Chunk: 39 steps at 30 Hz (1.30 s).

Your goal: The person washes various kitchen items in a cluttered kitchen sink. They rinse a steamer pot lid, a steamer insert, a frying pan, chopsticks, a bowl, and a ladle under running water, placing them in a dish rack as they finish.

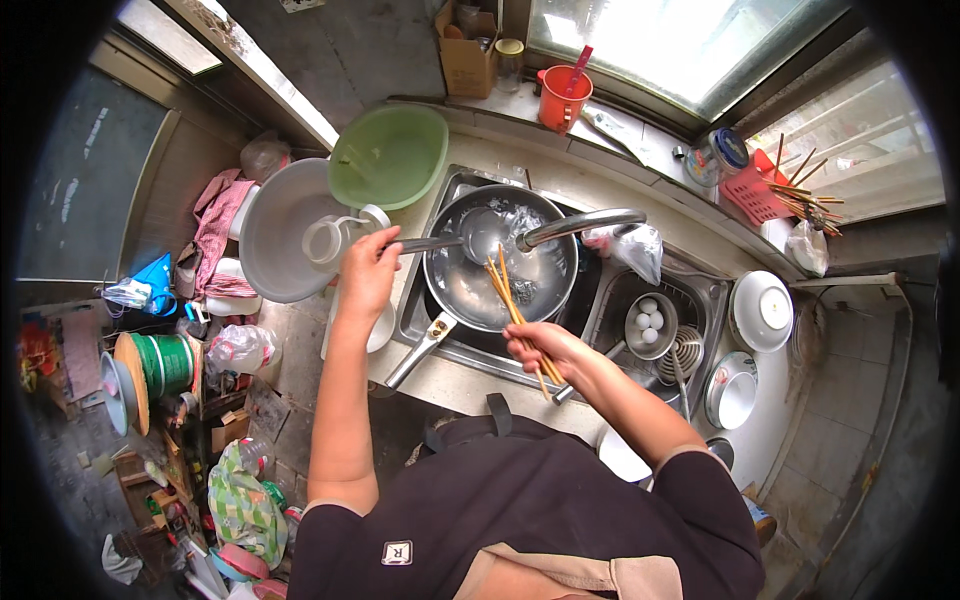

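A metal wok (448,289) with water in it rests over the left bowl of a stainless steel sink (411,296). Its handle (416,360) points toward me. My left hand (369,274) grips the handle of a metal ladle (427,244), whose bowl lies inside the wok. Several wooden chopsticks (504,279) are held in my right hand (546,346), their far ends over the wok. A curved metal faucet (592,223) reaches over the wok. Something dark and mesh-like, perhaps a scouring pad (523,291), sits in the wok.
Left stand a grey basin (262,247), a green basin (390,161) and a translucent plastic container (324,241). In the right sink bowl, a small pot (631,334) holds several white eggs (649,321). Upturned bowls (757,311) line the right counter; a red cup (559,101) stands on the sill.
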{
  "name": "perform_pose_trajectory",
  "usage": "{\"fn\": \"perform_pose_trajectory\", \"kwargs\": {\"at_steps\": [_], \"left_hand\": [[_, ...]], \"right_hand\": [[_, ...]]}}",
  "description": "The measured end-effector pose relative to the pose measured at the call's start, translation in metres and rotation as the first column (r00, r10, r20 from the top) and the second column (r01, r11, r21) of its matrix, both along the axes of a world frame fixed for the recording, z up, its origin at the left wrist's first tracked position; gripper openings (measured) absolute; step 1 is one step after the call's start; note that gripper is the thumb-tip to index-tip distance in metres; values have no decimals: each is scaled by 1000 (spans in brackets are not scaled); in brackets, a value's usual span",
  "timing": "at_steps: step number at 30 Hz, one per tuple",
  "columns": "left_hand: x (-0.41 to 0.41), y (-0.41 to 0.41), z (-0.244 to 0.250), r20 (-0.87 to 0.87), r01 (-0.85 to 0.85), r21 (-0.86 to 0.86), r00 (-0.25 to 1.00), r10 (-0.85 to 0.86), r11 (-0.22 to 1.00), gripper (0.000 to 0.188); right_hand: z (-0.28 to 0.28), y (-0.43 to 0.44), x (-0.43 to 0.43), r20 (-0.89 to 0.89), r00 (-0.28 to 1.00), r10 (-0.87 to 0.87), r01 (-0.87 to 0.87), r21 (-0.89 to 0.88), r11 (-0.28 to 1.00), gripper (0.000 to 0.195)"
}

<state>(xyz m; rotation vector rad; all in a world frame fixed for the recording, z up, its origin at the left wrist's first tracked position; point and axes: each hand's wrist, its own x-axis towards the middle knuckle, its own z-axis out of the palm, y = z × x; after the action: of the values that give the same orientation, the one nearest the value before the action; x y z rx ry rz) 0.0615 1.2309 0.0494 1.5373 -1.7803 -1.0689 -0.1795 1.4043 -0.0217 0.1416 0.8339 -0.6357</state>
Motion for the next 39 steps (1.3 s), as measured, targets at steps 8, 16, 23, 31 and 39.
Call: {"fn": "perform_pose_trajectory", "kwargs": {"at_steps": [8, 16, 23, 31, 39], "left_hand": [[29, 54, -48, 118, -13, -249, 992, 43, 968, 19], [26, 102, -82, 317, 32, -24, 948, -23, 999, 24], [22, 98, -84, 579, 90, -36, 814, -53, 995, 30], [-34, 78, -103, 304, 57, -146, 952, -10, 988, 31], [-86, 53, -149, -440, 43, 762, 767, 467, 647, 41]], "right_hand": [[-26, -37, -12, -266, 952, -154, 160, 1, 987, 17], [-134, -88, -32, -797, 599, 80, -157, -19, 987, 41], [-114, -125, -15, -979, -203, -13, -548, 102, 830, 62], [-145, -124, -41, -965, 147, 219, -573, 98, 814, 40], [-147, -137, -34, -998, 64, -27, -514, -56, 856, 40]]}}
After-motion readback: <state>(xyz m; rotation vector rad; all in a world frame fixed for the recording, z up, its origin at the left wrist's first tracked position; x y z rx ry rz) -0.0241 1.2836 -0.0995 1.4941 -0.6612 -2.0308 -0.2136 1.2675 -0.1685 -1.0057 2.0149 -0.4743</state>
